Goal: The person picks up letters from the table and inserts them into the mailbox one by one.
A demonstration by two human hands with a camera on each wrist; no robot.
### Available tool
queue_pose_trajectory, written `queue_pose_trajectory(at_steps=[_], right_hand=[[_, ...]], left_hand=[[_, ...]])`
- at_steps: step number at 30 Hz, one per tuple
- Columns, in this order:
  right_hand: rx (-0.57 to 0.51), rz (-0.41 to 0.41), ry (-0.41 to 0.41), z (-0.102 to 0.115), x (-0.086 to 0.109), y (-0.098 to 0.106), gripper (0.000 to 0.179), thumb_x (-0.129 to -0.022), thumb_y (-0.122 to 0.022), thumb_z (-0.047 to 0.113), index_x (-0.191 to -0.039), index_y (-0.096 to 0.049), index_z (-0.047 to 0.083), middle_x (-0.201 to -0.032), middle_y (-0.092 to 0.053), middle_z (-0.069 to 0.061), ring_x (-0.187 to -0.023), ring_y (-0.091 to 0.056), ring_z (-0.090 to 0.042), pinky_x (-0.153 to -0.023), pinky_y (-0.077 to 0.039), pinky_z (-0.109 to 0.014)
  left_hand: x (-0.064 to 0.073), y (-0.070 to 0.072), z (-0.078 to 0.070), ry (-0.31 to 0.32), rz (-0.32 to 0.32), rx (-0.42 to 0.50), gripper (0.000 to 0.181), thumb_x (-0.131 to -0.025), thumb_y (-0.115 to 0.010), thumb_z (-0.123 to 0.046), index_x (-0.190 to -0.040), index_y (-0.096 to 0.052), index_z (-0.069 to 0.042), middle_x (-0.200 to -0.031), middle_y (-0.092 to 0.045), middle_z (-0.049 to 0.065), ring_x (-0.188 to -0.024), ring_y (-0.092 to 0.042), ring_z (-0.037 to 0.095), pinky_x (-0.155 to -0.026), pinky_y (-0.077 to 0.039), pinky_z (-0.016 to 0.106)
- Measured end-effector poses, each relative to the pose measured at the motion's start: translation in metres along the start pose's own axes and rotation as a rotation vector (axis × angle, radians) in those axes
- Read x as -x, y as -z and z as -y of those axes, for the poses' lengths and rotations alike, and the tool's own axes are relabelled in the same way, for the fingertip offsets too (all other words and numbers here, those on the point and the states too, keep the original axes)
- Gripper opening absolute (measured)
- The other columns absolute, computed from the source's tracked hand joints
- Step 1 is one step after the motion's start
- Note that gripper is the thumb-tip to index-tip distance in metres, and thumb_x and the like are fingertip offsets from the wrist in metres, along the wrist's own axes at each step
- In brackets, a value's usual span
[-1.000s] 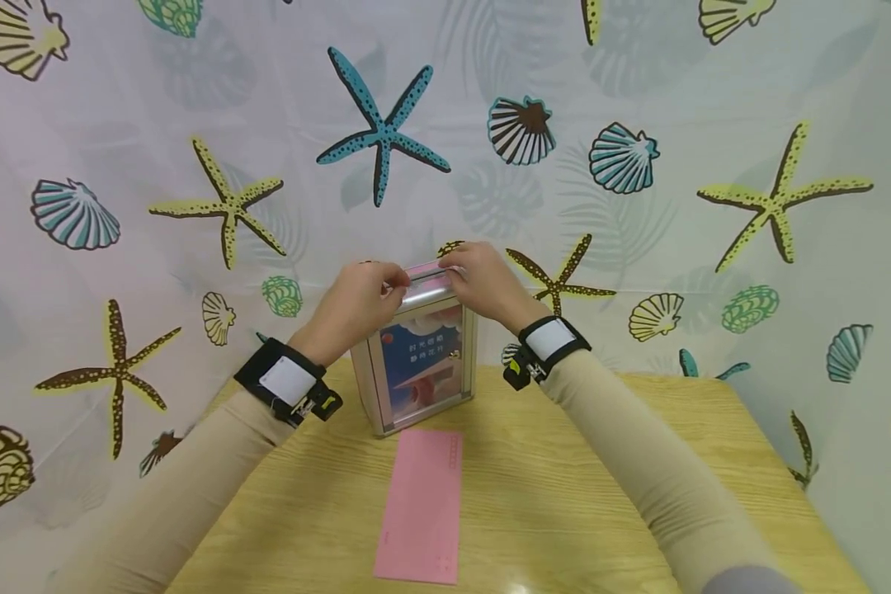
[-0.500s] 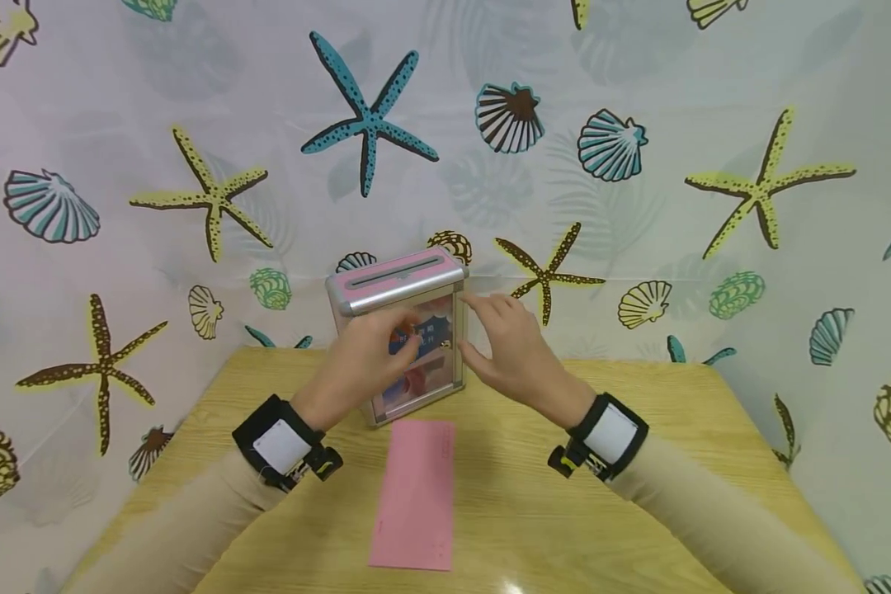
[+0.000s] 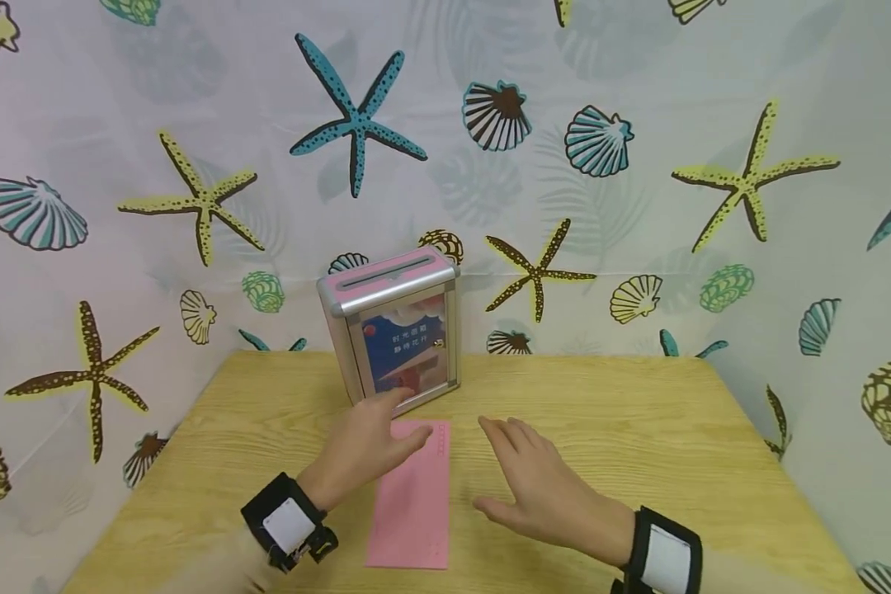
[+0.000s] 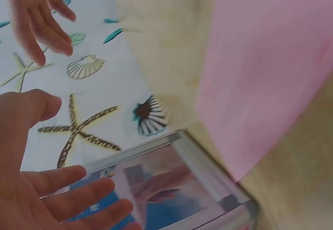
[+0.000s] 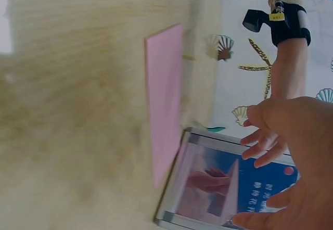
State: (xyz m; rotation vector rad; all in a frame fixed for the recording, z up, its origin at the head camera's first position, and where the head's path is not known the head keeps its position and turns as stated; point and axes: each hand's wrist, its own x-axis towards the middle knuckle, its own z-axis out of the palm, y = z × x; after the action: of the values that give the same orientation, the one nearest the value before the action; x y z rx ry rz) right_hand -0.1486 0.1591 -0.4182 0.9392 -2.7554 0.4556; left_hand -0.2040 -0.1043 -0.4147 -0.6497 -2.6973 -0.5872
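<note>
A silver-framed box (image 3: pixel 393 297) with a pink top and a slot stands upright at the back of the table. Its front panel has a picture, white lettering and a small lock. In front of it a pink envelope (image 3: pixel 416 503) lies flat. My left hand (image 3: pixel 367 437) hovers over the envelope's left edge, below the box's front, fingers spread and holding nothing. To the right of the envelope my right hand (image 3: pixel 535 483) is in the air with fingers extended, also holding nothing. In the left wrist view the spread fingers (image 4: pixel 78 199) overlap the box's panel.
The wooden table (image 3: pixel 601 429) runs back to a patterned cloth (image 3: pixel 638 66) with starfish and shells, which hangs behind and at both sides. The box stands close to this cloth.
Both hands have left the box's slotted top and moved down toward the envelope, spreading apart with their fingers opening. The box and envelope stay in place on the table.
</note>
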Motion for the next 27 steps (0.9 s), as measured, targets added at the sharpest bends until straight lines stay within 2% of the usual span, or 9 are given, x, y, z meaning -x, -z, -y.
queue_pose_trajectory(at_steps=[1,3,5,10,12,15,18,21,27], right_hand=[[-0.004,0.02,-0.016,0.0,0.005,-0.002,0.093,-0.085,-0.064,0.06,-0.15,-0.029,0.004,-0.141,-0.047,-0.017,-0.132,-0.038,-0.037,-0.097,-0.043,-0.061],[-0.014,0.046,-0.047,-0.002,0.014,-0.005,0.096,-0.085,-0.06,0.066,-0.151,-0.028,0.004,-0.144,-0.044,-0.018,-0.134,-0.035,-0.038,-0.098,-0.041,-0.063],[-0.024,0.055,-0.074,-0.003,0.021,-0.009,0.099,-0.084,-0.055,0.072,-0.152,-0.027,0.005,-0.146,-0.041,-0.02,-0.136,-0.032,-0.041,-0.099,-0.038,-0.065],[-0.052,0.06,-0.09,-0.009,0.041,-0.023,0.104,-0.082,-0.056,0.073,-0.151,-0.026,0.002,-0.144,-0.042,-0.023,-0.132,-0.035,-0.047,-0.097,-0.039,-0.067],[-0.083,0.103,-0.097,-0.011,0.048,-0.03,0.104,-0.082,-0.06,0.07,-0.151,-0.024,0.001,-0.144,-0.042,-0.024,-0.131,-0.035,-0.047,-0.098,-0.039,-0.066],[-0.132,0.165,-0.091,-0.013,0.057,-0.038,0.104,-0.083,-0.063,0.066,-0.151,-0.022,-0.001,-0.146,-0.038,-0.025,-0.133,-0.033,-0.048,-0.099,-0.038,-0.066],[-0.172,0.204,-0.062,-0.014,0.061,-0.044,0.101,-0.086,-0.061,0.064,-0.15,-0.022,-0.003,-0.147,-0.037,-0.028,-0.133,-0.031,-0.05,-0.099,-0.037,-0.067],[-0.141,0.219,-0.021,-0.011,0.061,-0.051,0.098,-0.087,-0.058,0.066,-0.147,-0.028,-0.005,-0.143,-0.041,-0.029,-0.13,-0.037,-0.048,-0.095,-0.042,-0.065],[-0.054,0.261,0.017,-0.001,0.053,-0.065,0.095,-0.084,-0.055,0.072,-0.14,-0.042,-0.004,-0.139,-0.047,-0.025,-0.126,-0.044,-0.042,-0.092,-0.047,-0.059]], left_hand=[[0.006,-0.004,0.001,-0.005,0.009,-0.034,0.065,-0.084,-0.065,-0.058,-0.13,-0.059,-0.012,-0.119,-0.068,0.007,-0.094,-0.066,0.019,-0.071,-0.057,0.037],[0.018,-0.011,0.003,-0.023,0.024,-0.093,0.073,-0.082,-0.064,-0.062,-0.133,-0.056,-0.01,-0.124,-0.065,0.012,-0.102,-0.064,0.026,-0.077,-0.057,0.045],[0.029,-0.016,0.004,-0.035,0.052,-0.144,0.08,-0.081,-0.062,-0.067,-0.137,-0.053,-0.01,-0.131,-0.06,0.014,-0.116,-0.057,0.033,-0.086,-0.053,0.053],[0.053,-0.025,0.006,-0.023,0.167,-0.19,0.086,-0.079,-0.06,-0.071,-0.141,-0.049,-0.011,-0.14,-0.051,0.018,-0.127,-0.045,0.043,-0.088,-0.048,0.063],[0.058,-0.027,0.01,0.008,0.225,-0.203,0.087,-0.079,-0.06,-0.071,-0.141,-0.048,-0.011,-0.141,-0.049,0.02,-0.128,-0.042,0.045,-0.09,-0.045,0.065],[0.063,-0.029,0.021,0.067,0.294,-0.22,0.09,-0.078,-0.06,-0.072,-0.142,-0.047,-0.01,-0.142,-0.047,0.022,-0.129,-0.04,0.048,-0.093,-0.042,0.067],[0.066,-0.032,0.031,0.116,0.335,-0.21,0.092,-0.078,-0.059,-0.073,-0.143,-0.046,-0.009,-0.143,-0.046,0.022,-0.131,-0.037,0.048,-0.095,-0.039,0.069],[0.066,-0.034,0.042,0.144,0.348,-0.198,0.09,-0.079,-0.059,-0.072,-0.142,-0.046,-0.009,-0.143,-0.045,0.023,-0.132,-0.035,0.049,-0.095,-0.038,0.071],[0.057,-0.037,0.06,0.193,0.346,-0.214,0.087,-0.081,-0.058,-0.071,-0.141,-0.048,-0.009,-0.143,-0.044,0.025,-0.132,-0.034,0.051,-0.094,-0.036,0.074]])
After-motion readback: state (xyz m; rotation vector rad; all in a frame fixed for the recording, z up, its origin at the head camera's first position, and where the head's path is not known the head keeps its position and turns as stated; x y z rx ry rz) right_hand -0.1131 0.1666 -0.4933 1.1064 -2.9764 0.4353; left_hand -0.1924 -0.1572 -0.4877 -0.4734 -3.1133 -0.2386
